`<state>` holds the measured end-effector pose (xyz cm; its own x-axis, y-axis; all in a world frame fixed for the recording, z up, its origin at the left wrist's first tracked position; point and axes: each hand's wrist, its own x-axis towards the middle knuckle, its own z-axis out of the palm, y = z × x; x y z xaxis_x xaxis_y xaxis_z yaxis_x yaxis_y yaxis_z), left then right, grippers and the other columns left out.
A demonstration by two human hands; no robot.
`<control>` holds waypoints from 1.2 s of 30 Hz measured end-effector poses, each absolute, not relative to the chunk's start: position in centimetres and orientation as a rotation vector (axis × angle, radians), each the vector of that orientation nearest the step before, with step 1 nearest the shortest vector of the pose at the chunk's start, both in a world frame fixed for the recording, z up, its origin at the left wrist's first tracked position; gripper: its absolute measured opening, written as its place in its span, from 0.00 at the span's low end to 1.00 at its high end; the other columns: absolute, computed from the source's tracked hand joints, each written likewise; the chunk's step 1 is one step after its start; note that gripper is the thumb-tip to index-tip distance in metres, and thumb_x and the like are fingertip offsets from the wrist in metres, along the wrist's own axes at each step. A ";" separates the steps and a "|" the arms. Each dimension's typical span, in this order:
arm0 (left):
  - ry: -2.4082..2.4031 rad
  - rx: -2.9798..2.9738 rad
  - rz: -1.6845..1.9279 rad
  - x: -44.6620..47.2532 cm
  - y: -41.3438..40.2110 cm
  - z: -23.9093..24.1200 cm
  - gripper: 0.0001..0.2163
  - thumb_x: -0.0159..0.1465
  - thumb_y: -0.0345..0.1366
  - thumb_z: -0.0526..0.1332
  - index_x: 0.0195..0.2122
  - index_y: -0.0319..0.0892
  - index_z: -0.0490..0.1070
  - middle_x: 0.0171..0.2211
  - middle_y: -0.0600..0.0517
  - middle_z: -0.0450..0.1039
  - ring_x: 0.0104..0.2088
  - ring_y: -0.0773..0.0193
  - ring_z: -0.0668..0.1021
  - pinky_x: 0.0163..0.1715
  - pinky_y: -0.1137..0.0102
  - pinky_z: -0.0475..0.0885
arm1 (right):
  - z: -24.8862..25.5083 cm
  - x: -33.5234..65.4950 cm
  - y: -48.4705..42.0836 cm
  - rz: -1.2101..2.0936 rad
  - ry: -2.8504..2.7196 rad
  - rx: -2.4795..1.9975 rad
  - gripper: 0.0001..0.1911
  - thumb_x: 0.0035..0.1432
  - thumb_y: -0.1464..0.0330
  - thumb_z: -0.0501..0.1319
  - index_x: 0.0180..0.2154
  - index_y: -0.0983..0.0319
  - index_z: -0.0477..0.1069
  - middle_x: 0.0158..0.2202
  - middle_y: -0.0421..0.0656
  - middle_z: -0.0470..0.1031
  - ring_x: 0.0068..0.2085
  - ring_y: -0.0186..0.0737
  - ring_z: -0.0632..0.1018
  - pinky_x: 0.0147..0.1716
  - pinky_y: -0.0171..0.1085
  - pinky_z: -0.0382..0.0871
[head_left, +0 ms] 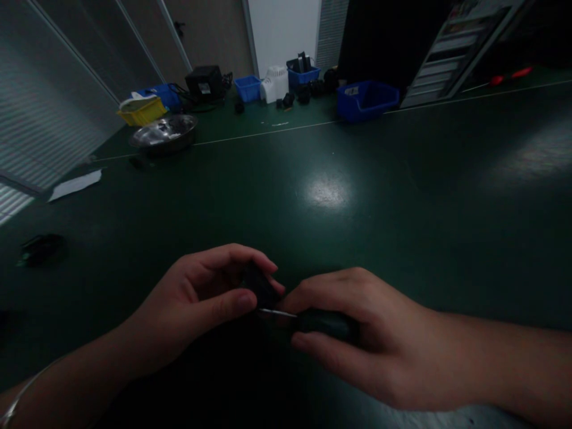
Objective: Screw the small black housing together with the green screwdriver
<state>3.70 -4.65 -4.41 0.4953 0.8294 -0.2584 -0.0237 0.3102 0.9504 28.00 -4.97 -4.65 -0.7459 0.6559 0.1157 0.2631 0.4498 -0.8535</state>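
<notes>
My left hand is closed around a small black part, pinched between thumb and fingers; the dim light hides its exact kind. In my right hand is a screwdriver with a dark handle and a thin metal shaft. The shaft points left and its tip meets or nearly meets the lower edge of the black part, partly hidden by my left thumb. Both hands are close together above the near side of the green table.
Toward the back stand a metal bowl, a yellow bin, a black box with cables, a white plastic housing and a blue bin. A red-handled tool lies far right. Leftward are a white strip and a dark object.
</notes>
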 end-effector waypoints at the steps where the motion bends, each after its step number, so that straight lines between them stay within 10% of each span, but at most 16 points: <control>1: 0.879 1.108 0.664 3.8 -4.6 -4.4 0.10 0.63 0.33 0.69 0.46 0.49 0.79 0.40 0.54 0.84 0.41 0.65 0.83 0.40 0.80 0.77 | -4.6 28.0 -4.9 1.239 -2.278 -0.763 0.11 0.64 0.72 0.61 0.46 0.66 0.77 0.41 0.47 0.83 0.41 0.40 0.82 0.37 0.30 0.73; 27: 1.164 1.746 0.778 4.3 -6.3 -4.2 0.05 0.67 0.33 0.61 0.43 0.49 0.71 0.34 0.54 0.75 0.31 0.65 0.78 0.26 0.78 0.73 | -4.5 28.1 -5.4 1.264 -2.263 -0.874 0.14 0.65 0.70 0.59 0.51 0.65 0.75 0.42 0.46 0.82 0.40 0.40 0.82 0.34 0.31 0.73; 36: 1.000 1.448 0.849 4.4 -6.6 -4.7 0.07 0.68 0.31 0.61 0.46 0.48 0.70 0.43 0.51 0.81 0.35 0.62 0.82 0.36 0.71 0.79 | -4.6 27.8 -5.6 1.217 -2.221 -0.873 0.14 0.64 0.70 0.60 0.51 0.62 0.75 0.41 0.45 0.83 0.41 0.40 0.82 0.33 0.30 0.74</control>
<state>4.44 -6.63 -4.71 0.3809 0.9240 -0.0327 0.1183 -0.0137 0.9929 27.75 -5.57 -4.63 -0.6933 0.7150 0.0901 0.3090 0.4079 -0.8592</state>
